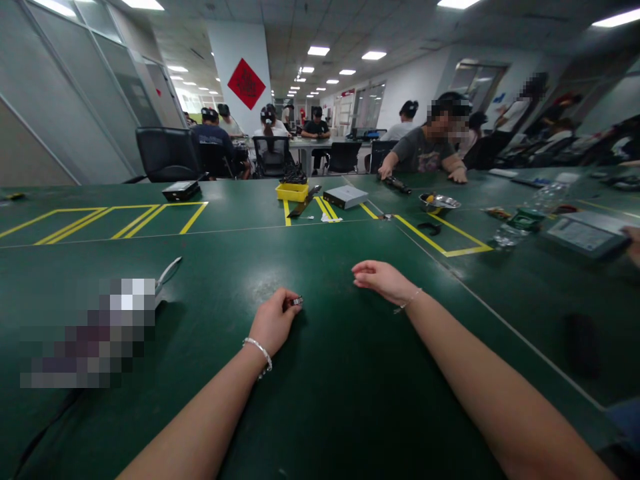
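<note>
My left hand [274,320] is closed in a pinch near the middle of the green table [320,400]. Between its thumb and fingers sits a small silvery metal piece [298,301], partly covered by the fingertips and too small to name. To the right, apart from it, my right hand [383,279] hovers just over or rests on the tabletop, which of the two I cannot tell. Its fingers are loosely curved and point left, and no object shows in them.
On the left lies a blurred-out item [95,340] with a cable. Farther back are a yellow tray [292,193], a grey box [345,196], a metal bowl [440,202] and a plastic bottle [530,213]. Across the table a person [425,150] handles a dark object [399,185].
</note>
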Motion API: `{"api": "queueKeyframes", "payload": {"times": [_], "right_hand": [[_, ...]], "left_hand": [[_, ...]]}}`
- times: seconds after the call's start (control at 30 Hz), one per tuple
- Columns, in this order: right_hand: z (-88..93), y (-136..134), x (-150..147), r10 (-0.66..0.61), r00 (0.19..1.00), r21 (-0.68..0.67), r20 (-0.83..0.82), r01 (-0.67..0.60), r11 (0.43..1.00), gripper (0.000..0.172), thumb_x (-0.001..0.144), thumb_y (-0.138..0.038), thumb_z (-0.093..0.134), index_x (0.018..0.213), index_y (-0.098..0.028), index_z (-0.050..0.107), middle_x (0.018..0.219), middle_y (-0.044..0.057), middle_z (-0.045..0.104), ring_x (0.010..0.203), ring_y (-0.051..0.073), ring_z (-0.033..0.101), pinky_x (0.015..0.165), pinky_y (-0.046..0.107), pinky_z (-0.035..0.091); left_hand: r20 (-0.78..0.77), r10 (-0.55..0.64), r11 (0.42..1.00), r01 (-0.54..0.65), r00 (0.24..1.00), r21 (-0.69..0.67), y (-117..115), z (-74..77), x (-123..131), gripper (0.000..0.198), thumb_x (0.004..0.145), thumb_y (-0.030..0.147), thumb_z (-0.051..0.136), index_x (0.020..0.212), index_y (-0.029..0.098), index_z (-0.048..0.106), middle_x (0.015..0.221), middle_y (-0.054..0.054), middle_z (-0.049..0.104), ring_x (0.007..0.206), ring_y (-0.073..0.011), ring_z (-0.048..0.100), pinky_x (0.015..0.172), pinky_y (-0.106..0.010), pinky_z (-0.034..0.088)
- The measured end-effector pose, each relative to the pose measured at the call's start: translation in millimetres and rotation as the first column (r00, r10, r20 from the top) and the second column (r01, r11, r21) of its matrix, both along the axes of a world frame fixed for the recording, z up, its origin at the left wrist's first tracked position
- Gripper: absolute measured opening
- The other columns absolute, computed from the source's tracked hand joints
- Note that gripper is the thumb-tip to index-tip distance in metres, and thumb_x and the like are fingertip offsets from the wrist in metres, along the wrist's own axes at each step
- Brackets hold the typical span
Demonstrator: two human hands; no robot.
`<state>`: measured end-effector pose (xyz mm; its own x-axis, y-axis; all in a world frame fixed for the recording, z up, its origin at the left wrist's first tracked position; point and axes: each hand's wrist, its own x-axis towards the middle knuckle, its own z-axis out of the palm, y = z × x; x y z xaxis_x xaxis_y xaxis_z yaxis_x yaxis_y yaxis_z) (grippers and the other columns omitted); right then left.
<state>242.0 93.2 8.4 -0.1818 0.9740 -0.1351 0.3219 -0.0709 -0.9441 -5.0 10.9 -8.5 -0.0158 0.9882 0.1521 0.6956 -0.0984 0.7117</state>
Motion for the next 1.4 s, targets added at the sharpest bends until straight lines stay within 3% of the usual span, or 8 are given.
{"api": "queueKeyframes", "payload": {"times": [0.07, 0.1, 0.2, 0.5, 0.93, 1.17, 1.4], "right_hand": [[-1.4, -15, -33, 0.116, 0.917, -0.118, -0.380, -0.173, 0.978, 0.015, 0.062, -0.013, 0.063, 0.077, -0.015, 0.059, 0.071, 0.001, 0.059, 0.066, 0.009, 0.057, 0.073, 0.027, 0.044], [-3.0, -22, -47, 0.136, 0.863, -0.148, -0.486, -0.235, 0.961, 0.017, 0.059, -0.012, 0.066, 0.075, -0.014, 0.059, 0.070, 0.000, 0.059, 0.065, 0.008, 0.056, 0.071, 0.025, 0.044], [-10.5, -36, -74, 0.126, 0.791, -0.206, -0.598, -0.304, 0.930, 0.023, 0.053, -0.013, 0.072, 0.073, -0.013, 0.060, 0.068, 0.000, 0.059, 0.061, 0.007, 0.055, 0.065, 0.023, 0.044], [-20.5, -38, -77, 0.170, 0.732, -0.193, -0.660, -0.384, 0.903, 0.022, 0.065, -0.031, 0.066, 0.077, -0.015, 0.059, 0.058, -0.003, 0.055, 0.050, 0.005, 0.049, 0.050, 0.020, 0.038], [-22.7, -35, -77, 0.125, 0.726, -0.240, -0.676, -0.377, 0.895, 0.022, 0.062, -0.016, 0.068, 0.083, -0.014, 0.062, 0.077, 0.002, 0.062, 0.064, 0.008, 0.056, 0.066, 0.024, 0.046], [-22.8, -36, -79, 0.107, 0.755, -0.233, -0.647, -0.330, 0.915, 0.022, 0.060, -0.019, 0.069, 0.081, -0.014, 0.062, 0.073, 0.002, 0.061, 0.062, 0.008, 0.055, 0.065, 0.024, 0.046], [-21.0, -46, -92, 0.039, 0.807, -0.173, -0.589, -0.173, 0.970, 0.021, 0.054, -0.021, 0.072, 0.071, -0.014, 0.062, 0.070, 0.001, 0.062, 0.065, 0.010, 0.056, 0.067, 0.026, 0.045]], "left_hand": [[0.005, -0.005, 1.000, 0.005, 1.000, 0.008, 0, 0.0, 0, 0.009, 0.072, 0.021, 0.052, 0.081, 0.019, 0.055, 0.069, 0.002, 0.058, 0.064, -0.0133, 0.055, 0.061, -0.025, 0.041], [0.007, -0.010, 1.000, 0.010, 1.000, 0.016, 0, -0.3, 0, 0.010, 0.072, 0.021, 0.052, 0.081, 0.020, 0.056, 0.070, 0.002, 0.059, 0.065, -0.0134, 0.055, 0.062, -0.025, 0.041], [0.020, -0.028, 0.997, 0.027, 0.999, 0.067, 0, -1.5, -1, 0.011, 0.070, 0.018, 0.053, 0.080, 0.020, 0.056, 0.076, 0.001, 0.061, 0.071, -0.0139, 0.056, 0.068, -0.027, 0.042], [0.078, -0.102, 0.988, 0.092, 0.992, 0.128, -6, 1.1, 5, 0.006, 0.071, 0.020, 0.054, 0.077, 0.019, 0.053, 0.078, 0.001, 0.060, 0.075, -0.0136, 0.056, 0.071, -0.027, 0.043], [0.007, -0.082, 0.991, 0.081, 0.997, 0.107, -5, 1.5, 5, 0.008, 0.072, 0.024, 0.053, 0.079, 0.020, 0.054, 0.077, 0.001, 0.059, 0.072, -0.0138, 0.055, 0.068, -0.027, 0.041], [-0.026, -0.056, 0.988, 0.059, 0.998, 0.146, -5, 3.6, 6, 0.008, 0.073, 0.025, 0.054, 0.078, 0.020, 0.055, 0.078, 0.000, 0.060, 0.074, -0.0148, 0.055, 0.069, -0.028, 0.041], [-0.159, -0.012, 0.975, 0.047, 0.987, 0.218, -5, 3.9, 7, 0.007, 0.072, 0.026, 0.055, 0.077, 0.020, 0.057, 0.076, 0.001, 0.061, 0.074, -0.0162, 0.055, 0.071, -0.029, 0.039]]}}
